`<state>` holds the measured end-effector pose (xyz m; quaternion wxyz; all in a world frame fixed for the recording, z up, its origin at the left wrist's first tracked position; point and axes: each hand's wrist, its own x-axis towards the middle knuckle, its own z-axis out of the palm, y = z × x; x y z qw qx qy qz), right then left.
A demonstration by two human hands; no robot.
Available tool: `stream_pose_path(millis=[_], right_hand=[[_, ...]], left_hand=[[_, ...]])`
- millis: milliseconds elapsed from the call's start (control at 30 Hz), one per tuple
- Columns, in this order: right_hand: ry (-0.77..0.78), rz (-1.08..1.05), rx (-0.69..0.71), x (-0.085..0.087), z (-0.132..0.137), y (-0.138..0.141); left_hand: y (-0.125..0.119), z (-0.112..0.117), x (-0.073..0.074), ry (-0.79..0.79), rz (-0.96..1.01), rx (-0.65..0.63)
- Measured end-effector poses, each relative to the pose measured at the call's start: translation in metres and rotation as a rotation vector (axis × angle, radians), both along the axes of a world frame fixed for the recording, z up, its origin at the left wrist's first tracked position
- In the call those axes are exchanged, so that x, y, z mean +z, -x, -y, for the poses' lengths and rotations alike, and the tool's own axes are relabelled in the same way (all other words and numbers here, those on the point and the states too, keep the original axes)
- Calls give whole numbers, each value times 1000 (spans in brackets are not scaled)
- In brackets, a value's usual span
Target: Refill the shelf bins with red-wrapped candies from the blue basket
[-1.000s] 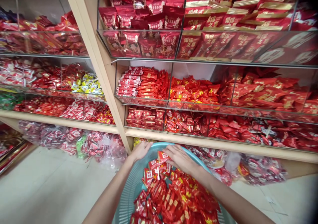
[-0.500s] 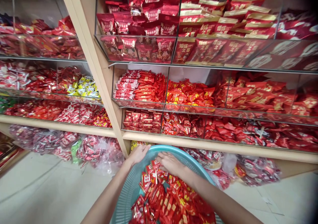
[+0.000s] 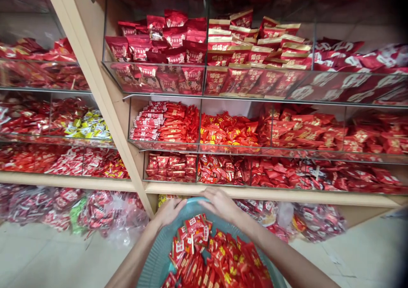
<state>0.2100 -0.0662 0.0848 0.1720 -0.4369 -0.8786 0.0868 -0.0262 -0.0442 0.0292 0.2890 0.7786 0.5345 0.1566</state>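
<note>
A round teal plastic basket (image 3: 153, 254) is at the bottom of the view, holding many small red wrapped packets (image 3: 219, 258). White-labelled packets (image 3: 191, 232) lie at its far side, and ones with yellow lettering fill the right. My left hand (image 3: 170, 211) grips the far-left part of the rim, its fingers partly hidden. On the far rim, just to the right, my right hand (image 3: 219, 203) has its thumb inside and fingers over the edge. A patch of bare basket floor shows between the packets.
Wooden shelves with clear-fronted bins (image 3: 159, 145) of red packets rise ahead. A slanting wooden post (image 3: 105, 105) divides them at left. Plastic bags of packets (image 3: 105, 213) lie on the pale tiled floor beneath, with more bags (image 3: 315, 220) at right.
My right hand has moved from over the packets inside the basket up to its far rim. My left hand stays on the rim. The view has tilted up and shifted slightly right.
</note>
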Motion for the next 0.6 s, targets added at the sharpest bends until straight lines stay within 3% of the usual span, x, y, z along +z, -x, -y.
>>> stream_pose_path(millis=[133,267,400,600], right_hand=[[-96,-40,-331,24,-48,-23],[-79,56,-600,36,-92,-22],[12,175,-644,36,-114,-6],[16,190,-626,31,-118,-1]], left_hand=[[1,-2,-5,-18,-5,3],[1,-2,-6,-14,13,-8],[1,-2,-7,-15,29,2],[1,0,-7,-16,16,9]])
